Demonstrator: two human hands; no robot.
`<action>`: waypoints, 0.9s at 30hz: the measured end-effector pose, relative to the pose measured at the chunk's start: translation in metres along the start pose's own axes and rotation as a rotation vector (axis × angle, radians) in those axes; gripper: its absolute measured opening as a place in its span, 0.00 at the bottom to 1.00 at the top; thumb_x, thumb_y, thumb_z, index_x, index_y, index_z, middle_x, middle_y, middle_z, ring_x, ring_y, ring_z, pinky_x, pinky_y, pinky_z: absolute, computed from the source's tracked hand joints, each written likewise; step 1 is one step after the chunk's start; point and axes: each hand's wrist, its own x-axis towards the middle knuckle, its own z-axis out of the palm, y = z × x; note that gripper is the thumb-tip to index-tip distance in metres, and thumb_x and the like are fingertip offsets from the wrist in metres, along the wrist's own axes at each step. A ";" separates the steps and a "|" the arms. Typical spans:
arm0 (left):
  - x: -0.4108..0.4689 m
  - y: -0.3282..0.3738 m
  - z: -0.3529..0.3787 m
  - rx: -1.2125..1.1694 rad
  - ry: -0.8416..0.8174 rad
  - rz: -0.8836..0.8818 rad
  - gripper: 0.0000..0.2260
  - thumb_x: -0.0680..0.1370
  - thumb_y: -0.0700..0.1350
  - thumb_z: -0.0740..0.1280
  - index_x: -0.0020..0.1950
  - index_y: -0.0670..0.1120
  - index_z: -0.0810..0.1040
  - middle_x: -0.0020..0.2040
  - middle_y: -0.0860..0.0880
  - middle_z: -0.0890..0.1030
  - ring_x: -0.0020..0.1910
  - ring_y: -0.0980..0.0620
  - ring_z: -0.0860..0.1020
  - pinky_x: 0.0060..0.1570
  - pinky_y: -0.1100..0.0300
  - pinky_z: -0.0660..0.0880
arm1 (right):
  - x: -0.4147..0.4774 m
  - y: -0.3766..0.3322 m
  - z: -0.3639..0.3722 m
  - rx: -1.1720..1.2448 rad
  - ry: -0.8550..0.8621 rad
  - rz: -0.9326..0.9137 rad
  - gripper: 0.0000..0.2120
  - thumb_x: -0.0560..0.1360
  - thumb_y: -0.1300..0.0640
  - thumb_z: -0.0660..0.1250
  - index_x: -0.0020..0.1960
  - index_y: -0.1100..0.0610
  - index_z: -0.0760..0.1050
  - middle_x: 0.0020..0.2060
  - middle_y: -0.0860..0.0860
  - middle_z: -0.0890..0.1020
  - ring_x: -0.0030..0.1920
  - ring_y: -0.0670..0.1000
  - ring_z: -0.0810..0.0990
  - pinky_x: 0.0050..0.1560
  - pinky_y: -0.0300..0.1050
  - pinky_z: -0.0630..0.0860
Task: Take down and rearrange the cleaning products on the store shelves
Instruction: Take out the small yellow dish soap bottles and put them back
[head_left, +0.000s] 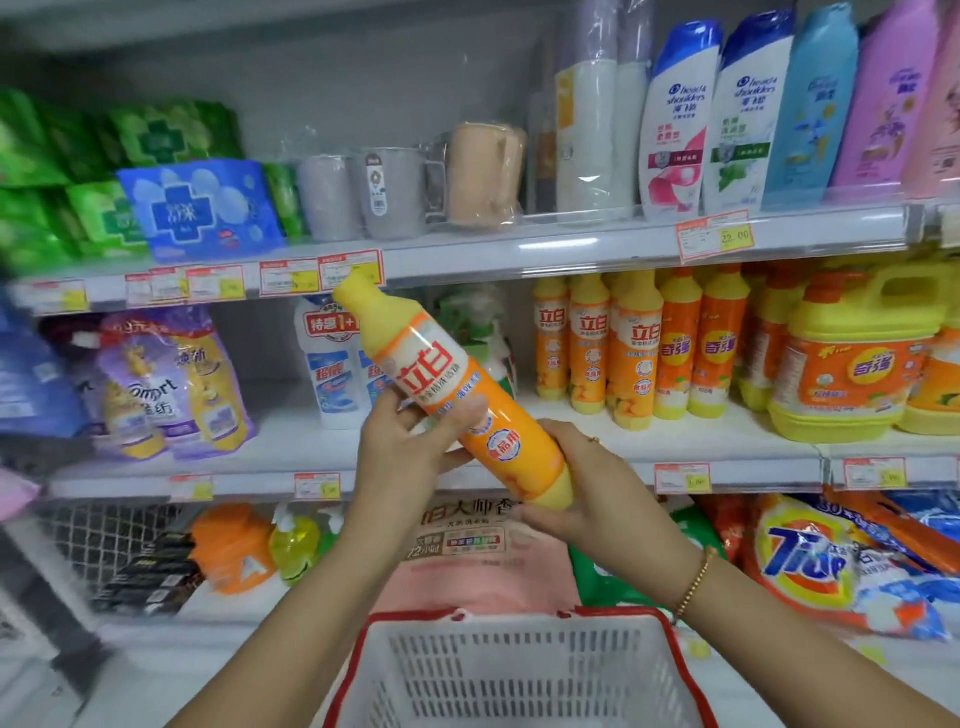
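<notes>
Centrally, a yellow-orange dish detergent bottle (457, 395) is held tilted, cap up-left, above a white shopping basket (519, 670). Its middle is wrapped by the left hand (410, 447); its base is cupped by the right hand (582, 488), fingers curled closed around it.

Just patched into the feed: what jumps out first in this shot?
A yellow-orange dish soap bottle held tilted mid-frame, cap up-left, the left hand around its middle and the right hand at its base. Behind it on the right, a row of matching bottles on the middle shelf. Below the hands, a white basket with a red rim.
</notes>
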 end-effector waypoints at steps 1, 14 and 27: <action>-0.004 0.003 -0.007 -0.011 0.008 0.005 0.25 0.65 0.45 0.73 0.60 0.43 0.75 0.53 0.44 0.83 0.50 0.47 0.83 0.39 0.57 0.81 | -0.005 -0.006 0.003 0.020 0.062 -0.021 0.35 0.66 0.46 0.75 0.67 0.48 0.63 0.56 0.42 0.71 0.51 0.37 0.70 0.48 0.30 0.67; -0.013 -0.023 -0.049 -0.533 -0.218 -0.085 0.41 0.59 0.52 0.82 0.68 0.45 0.70 0.55 0.46 0.82 0.53 0.50 0.81 0.48 0.56 0.79 | -0.026 -0.041 0.023 1.397 -0.237 0.370 0.24 0.69 0.54 0.72 0.63 0.57 0.71 0.50 0.63 0.79 0.40 0.57 0.82 0.40 0.49 0.81; -0.022 -0.061 -0.041 -0.155 0.023 -0.129 0.24 0.60 0.44 0.74 0.54 0.47 0.75 0.44 0.48 0.84 0.45 0.50 0.84 0.43 0.55 0.81 | -0.021 -0.038 0.042 -0.275 -0.181 0.128 0.31 0.66 0.40 0.72 0.64 0.47 0.65 0.52 0.46 0.74 0.51 0.48 0.75 0.46 0.43 0.70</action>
